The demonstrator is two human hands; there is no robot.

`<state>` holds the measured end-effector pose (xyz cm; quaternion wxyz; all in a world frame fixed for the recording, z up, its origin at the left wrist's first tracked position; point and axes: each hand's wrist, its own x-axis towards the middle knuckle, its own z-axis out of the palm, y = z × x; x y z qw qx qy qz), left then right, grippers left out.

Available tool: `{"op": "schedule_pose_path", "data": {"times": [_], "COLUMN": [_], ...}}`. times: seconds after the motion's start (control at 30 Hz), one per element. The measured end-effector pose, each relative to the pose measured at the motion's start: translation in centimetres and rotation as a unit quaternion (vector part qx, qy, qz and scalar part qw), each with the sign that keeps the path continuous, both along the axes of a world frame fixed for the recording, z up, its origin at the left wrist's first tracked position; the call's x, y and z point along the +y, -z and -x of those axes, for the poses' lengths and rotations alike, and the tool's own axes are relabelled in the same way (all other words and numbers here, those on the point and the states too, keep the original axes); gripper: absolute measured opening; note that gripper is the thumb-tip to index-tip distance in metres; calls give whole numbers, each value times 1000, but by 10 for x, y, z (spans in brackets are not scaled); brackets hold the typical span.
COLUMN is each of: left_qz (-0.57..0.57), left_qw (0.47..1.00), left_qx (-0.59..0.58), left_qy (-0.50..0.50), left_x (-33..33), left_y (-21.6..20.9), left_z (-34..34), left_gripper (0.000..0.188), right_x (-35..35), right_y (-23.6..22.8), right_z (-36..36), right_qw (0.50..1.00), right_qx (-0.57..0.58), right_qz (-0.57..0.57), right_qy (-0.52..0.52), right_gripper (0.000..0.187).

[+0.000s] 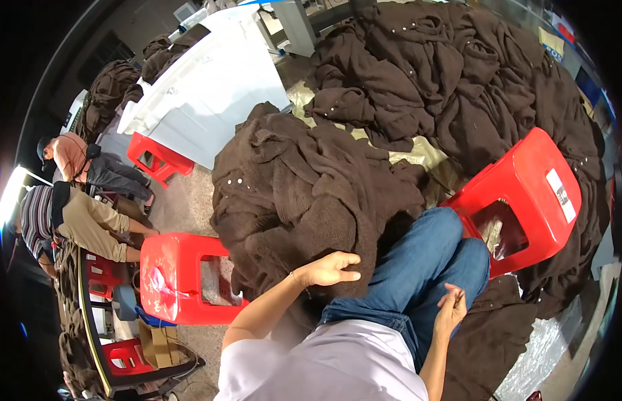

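A heap of dark brown knitted garments [291, 180] lies in front of me, reaching my lap. Small pale buttons show on its left side. My left hand [328, 270] rests on the near edge of this heap, thumb and forefinger stretched out with a gap between them. Over my jeans [421, 257], by the thigh, my right hand [451, 309] is raised with its fingers curled together. Whatever those fingers may hold is too small to make out.
Red plastic stools stand on both sides, a left stool [167, 277] and a right stool [542, 194]. Beyond is a large white bin [221, 87]. A bigger brown garment pile [451, 73] fills the far right. Two people bend over at the left, one in a striped shirt [38, 217].
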<state>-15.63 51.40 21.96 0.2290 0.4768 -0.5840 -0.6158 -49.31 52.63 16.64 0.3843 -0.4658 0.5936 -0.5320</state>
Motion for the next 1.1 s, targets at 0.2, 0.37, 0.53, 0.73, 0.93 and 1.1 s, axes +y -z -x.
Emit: {"op": "schedule_pose_path", "data": {"times": [0.2,0.37,0.53,0.73,0.93,1.1], "left_qz": [57,39,-80,363,311,339], "left_qw": [935,794,788,674,934,869], "left_qx": [-311,-412,-447,-117,177,123], "left_qy": [-164,-446,-415,-633,-22,339], "left_x": [-20,-115,-167,-221,-160,-85], "left_y": [9,-2,38,48,-108,-182], "left_z": [-19,-51,-61,-55,143,151], "left_gripper": [51,68,64,25,15,18], "right_x": [12,16,19,18,-25,-60], "right_y": [1,-3,3,-10,-42,-86], "right_z": [-17,-23,-19,-21,37,58], "right_qw": [997,996,995,993,987,945], "right_qx": [9,29,62,41,30,-288], "right_qz": [-42,-30,-18,-3,109,138], "right_qy": [-67,-81,-78,-109,117,71], "right_gripper": [28,26,17,20,16,34]}}
